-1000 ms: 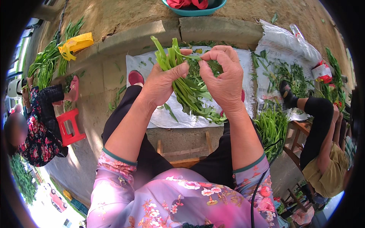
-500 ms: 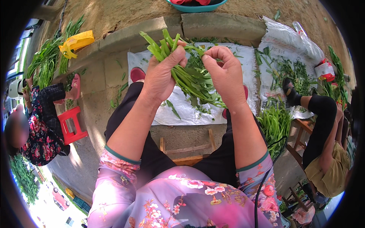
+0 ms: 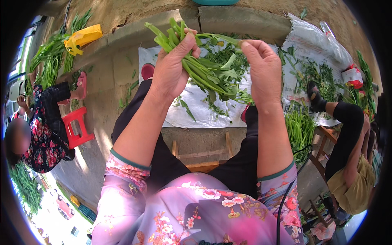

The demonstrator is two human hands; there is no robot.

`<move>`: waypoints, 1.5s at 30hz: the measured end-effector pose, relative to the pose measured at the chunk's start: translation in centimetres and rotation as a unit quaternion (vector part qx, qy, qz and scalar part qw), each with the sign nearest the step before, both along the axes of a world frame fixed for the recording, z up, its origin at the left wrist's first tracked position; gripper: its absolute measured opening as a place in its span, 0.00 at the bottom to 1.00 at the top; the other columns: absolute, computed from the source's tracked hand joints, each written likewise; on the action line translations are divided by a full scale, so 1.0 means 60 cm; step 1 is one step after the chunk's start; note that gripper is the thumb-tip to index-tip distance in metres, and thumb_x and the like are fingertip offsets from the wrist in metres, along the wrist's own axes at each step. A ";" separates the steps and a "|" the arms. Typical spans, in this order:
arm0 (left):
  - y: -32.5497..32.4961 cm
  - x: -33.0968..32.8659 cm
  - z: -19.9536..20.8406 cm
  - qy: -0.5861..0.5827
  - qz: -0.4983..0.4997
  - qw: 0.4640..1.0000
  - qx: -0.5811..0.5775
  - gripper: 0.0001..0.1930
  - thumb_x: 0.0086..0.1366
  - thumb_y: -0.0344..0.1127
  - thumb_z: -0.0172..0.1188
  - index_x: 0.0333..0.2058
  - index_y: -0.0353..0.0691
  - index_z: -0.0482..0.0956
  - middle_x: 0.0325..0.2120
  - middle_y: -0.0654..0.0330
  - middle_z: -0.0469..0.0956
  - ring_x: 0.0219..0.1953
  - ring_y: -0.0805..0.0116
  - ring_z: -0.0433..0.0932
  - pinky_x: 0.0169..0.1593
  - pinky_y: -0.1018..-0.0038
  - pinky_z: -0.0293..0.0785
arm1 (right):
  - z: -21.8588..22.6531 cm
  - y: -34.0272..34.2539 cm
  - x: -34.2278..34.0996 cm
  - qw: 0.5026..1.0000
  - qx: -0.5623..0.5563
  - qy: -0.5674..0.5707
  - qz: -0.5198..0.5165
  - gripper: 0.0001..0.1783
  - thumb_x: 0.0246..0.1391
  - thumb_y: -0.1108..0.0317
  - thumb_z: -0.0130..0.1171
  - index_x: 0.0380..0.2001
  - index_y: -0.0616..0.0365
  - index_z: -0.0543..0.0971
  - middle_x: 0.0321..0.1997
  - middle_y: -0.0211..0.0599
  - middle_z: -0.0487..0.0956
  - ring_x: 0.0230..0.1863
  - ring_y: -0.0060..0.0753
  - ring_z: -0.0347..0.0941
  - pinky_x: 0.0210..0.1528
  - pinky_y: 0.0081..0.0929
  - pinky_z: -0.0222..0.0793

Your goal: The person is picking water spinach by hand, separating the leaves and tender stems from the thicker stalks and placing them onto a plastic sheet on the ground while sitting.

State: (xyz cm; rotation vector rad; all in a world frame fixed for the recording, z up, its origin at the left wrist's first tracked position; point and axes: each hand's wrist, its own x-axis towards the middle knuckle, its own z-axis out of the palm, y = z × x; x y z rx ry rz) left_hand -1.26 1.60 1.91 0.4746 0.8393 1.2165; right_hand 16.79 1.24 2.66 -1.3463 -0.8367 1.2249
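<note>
One green leafy-stemmed bundle fills your clasped left grip: steady it; your right grip pinches a narrow green leaf.

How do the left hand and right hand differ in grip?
The left hand wraps around a thick bunch of leafy green stems; the right hand pinches one narrow green leaf.
The left grips with curled fingers and thumb; the right uses only thumb and fingertips.
Shared: both bare, both raised above the white sheet.
</note>
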 end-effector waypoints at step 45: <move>-0.025 0.029 0.004 0.042 -0.034 0.998 -0.029 0.14 0.63 0.35 0.59 0.46 0.39 0.75 0.29 0.71 0.71 0.30 0.81 0.67 0.35 0.82 0.66 | -0.001 -0.021 -0.058 0.967 0.120 -0.200 0.104 0.06 0.53 0.74 0.57 0.32 0.66 0.79 0.27 0.29 0.76 0.25 0.13 0.68 0.28 0.15 0.65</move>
